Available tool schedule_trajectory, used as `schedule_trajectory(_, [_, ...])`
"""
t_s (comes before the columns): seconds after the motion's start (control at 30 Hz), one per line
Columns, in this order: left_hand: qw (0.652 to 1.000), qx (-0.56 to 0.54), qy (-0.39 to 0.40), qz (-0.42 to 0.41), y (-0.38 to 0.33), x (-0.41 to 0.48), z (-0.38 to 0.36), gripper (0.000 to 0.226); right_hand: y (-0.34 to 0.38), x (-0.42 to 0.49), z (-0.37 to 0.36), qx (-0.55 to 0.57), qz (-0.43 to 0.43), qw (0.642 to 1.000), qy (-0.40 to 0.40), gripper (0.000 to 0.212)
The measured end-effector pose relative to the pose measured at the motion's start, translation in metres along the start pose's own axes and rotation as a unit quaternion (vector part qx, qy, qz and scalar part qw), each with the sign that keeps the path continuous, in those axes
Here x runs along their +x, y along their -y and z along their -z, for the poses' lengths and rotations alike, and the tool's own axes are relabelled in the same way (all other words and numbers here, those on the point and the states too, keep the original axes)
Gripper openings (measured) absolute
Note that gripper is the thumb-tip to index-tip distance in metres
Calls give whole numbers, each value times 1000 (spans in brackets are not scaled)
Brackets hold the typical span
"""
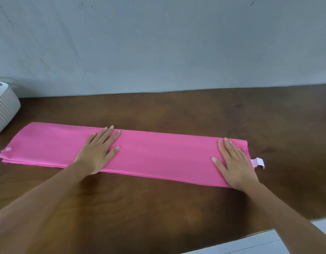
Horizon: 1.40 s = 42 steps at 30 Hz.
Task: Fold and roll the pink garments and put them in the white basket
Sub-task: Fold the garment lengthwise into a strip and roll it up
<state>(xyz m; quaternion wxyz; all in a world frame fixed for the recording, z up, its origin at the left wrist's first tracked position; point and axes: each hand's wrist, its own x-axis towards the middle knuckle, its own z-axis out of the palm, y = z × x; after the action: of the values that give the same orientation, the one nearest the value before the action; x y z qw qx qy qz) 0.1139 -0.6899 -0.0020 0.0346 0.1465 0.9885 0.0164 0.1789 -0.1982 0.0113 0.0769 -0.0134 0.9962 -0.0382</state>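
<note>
Pink garment (158,153) is folded into a long, narrow, layered strip and laid flat on the brown wooden table (177,110), running left to right. Left hand (98,153) is laid palm-down on the strip left of its middle, with the fingers straight and slightly spread. Right hand (235,165) is pressed flat on the strip's right end, with the fingers likewise straight and spread. A white tag (258,162) protrudes from the right end onto the table; any print on it cannot be read. A small pale round spot (8,149) is noted near the left end. White basket (4,110), ribbed, is set at the far left, near the strip but apart from it.
</note>
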Motion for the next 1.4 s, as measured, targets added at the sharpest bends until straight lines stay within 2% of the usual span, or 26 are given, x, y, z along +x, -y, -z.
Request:
schedule_trajectory(0.23, [996, 17, 14, 81, -10, -8, 5, 76, -38, 1, 1, -28, 62, 997, 21, 83])
schedule_trajectory(0.37, [987, -4, 41, 155, -29, -14, 10, 74, -48, 0, 3, -20, 83, 996, 27, 87])
schedule_trajectory(0.57, [960, -83, -20, 268, -76, -31, -1, 67, -53, 2, -1, -39, 89, 995, 15, 84])
schedule_trajectory(0.73, [943, -95, -94, 306, -114, -70, -15, 71, -71, 0, 1, -33, 121, 992, 11, 85])
schedule_trajectory(1.03, [910, -75, -85, 398, -162, -149, -26, 73, -75, 5, -7, -31, 126, 991, -18, 91])
schedule_trajectory(1.2, [900, -66, -100, 419, -193, -177, -35, 71, -72, 3, -5, -25, 117, 992, -33, 93])
schedule_trajectory(1.4, [894, -59, -117, 429, -219, -199, -40, 79, -74, 1, -3, -11, 126, 991, -40, 90])
